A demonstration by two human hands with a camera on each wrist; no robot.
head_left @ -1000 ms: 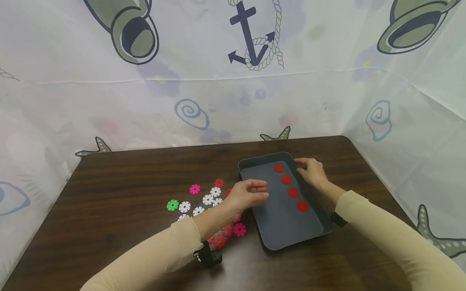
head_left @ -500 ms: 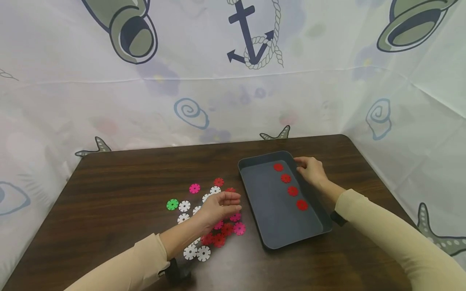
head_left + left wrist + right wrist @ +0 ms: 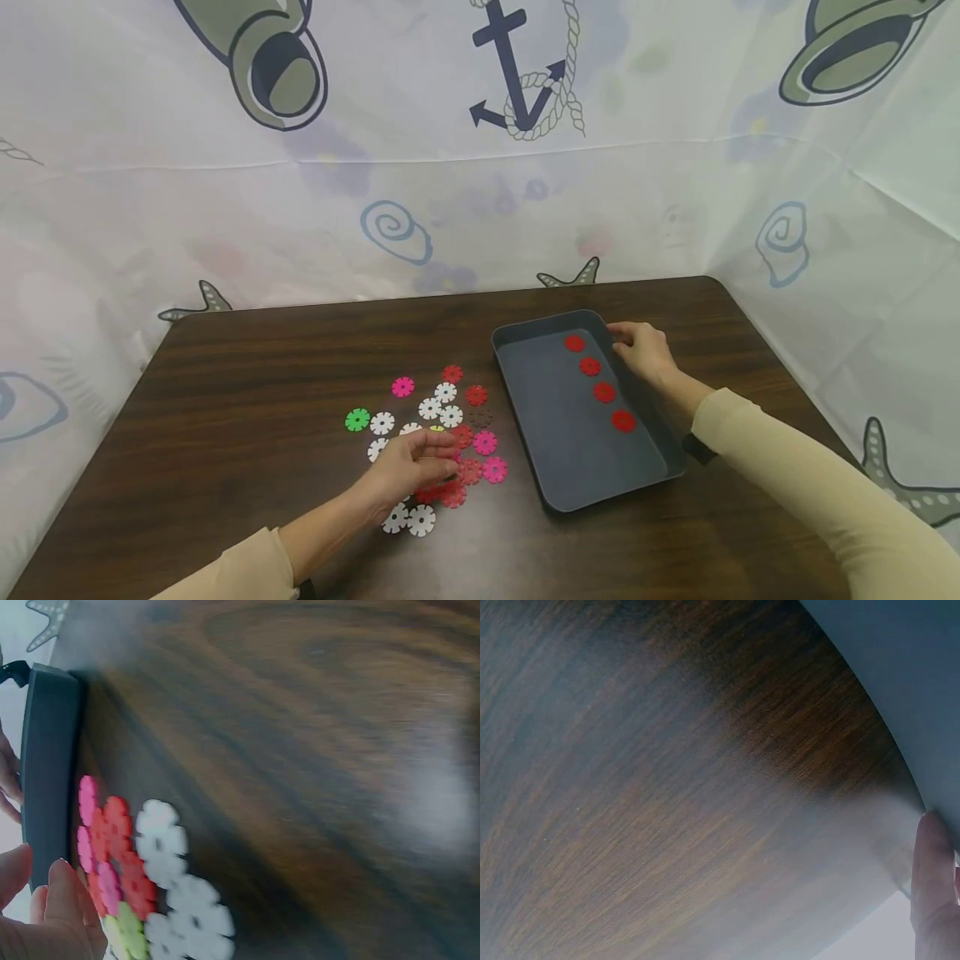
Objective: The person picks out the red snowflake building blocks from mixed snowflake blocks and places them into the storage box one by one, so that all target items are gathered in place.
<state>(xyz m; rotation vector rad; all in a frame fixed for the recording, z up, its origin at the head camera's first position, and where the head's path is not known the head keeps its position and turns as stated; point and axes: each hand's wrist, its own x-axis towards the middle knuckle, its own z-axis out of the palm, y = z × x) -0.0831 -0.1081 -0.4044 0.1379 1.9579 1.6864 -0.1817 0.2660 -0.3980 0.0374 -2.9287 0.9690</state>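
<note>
A grey tray [image 3: 555, 492] lies on the table, with several red notched discs [image 3: 604, 392] in a slanting row inside it. My right hand [image 3: 647, 354] touches the tray's far right rim, fingers nearly straight; in the right wrist view a finger [image 3: 934, 877] meets the tray's side [image 3: 907, 690]. Over the loose discs left of the tray hovers my left hand [image 3: 411, 467], fingers relaxed, with no disc visible between them. White discs [image 3: 422, 521], red ones [image 3: 476, 395] and pink ones [image 3: 495, 470] lie around it. The left wrist view shows the left hand [image 3: 56, 922] beside the discs [image 3: 161, 844].
A green disc [image 3: 357, 420] and a pink disc [image 3: 402, 387] lie at the outer left of the scattered discs. Behind the dark wooden table [image 3: 225, 400] hangs a printed cloth [image 3: 300, 217], which also covers the right side.
My left hand has moved from over the tray leftward and nearer the body, to above the loose discs. My right hand stays at the tray's rim, and the tray has not moved.
</note>
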